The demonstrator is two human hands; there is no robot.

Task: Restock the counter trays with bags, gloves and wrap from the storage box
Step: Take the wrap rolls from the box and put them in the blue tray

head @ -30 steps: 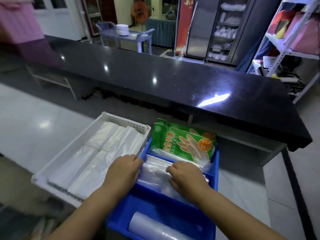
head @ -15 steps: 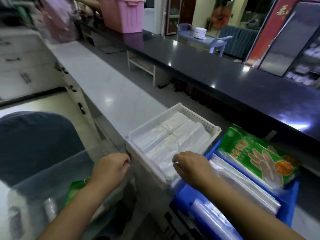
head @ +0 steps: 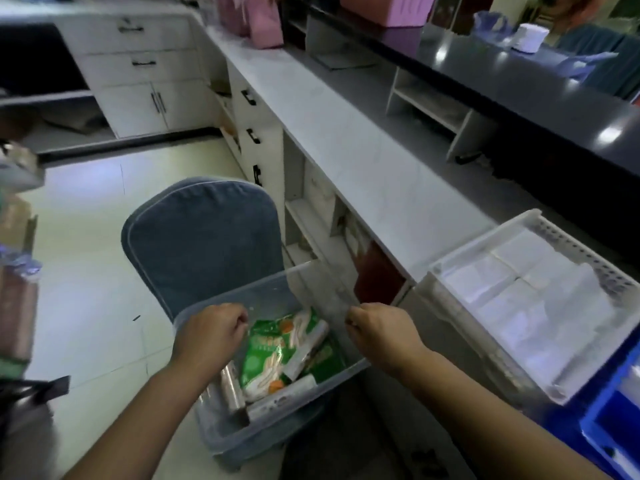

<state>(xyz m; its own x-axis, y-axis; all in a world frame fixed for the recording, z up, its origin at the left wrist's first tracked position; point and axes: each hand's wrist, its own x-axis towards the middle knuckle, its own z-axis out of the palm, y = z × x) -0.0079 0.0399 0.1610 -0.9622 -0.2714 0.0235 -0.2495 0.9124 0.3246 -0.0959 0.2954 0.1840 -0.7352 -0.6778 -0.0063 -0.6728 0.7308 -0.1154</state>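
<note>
A clear plastic storage box (head: 242,441) sits on a blue-covered chair (head: 204,237) below the counter. Inside lie green glove packets (head: 266,355) and rolls of clear wrap (head: 232,386). My left hand (head: 211,330) hovers over the box's left side with its fingers curled, and nothing shows in it. Above the box's right rim is my right hand (head: 377,327), also curled, with nothing seen in it. On the counter to the right stands a white perforated tray (head: 485,233) filled with folded plastic bags (head: 526,299). The corner of a blue tray (head: 609,420) shows at the far right.
The white counter (head: 346,133) runs away to the upper left, with open shelves and drawers beneath it. A raised black counter (head: 519,81) lies behind, carrying a pink bin (head: 388,8). White cabinets line the far wall. Tiled floor spreads to the left of the chair.
My view has swung left and down from the trays to the storage box. Both hands left the trays and now hang over the box.
</note>
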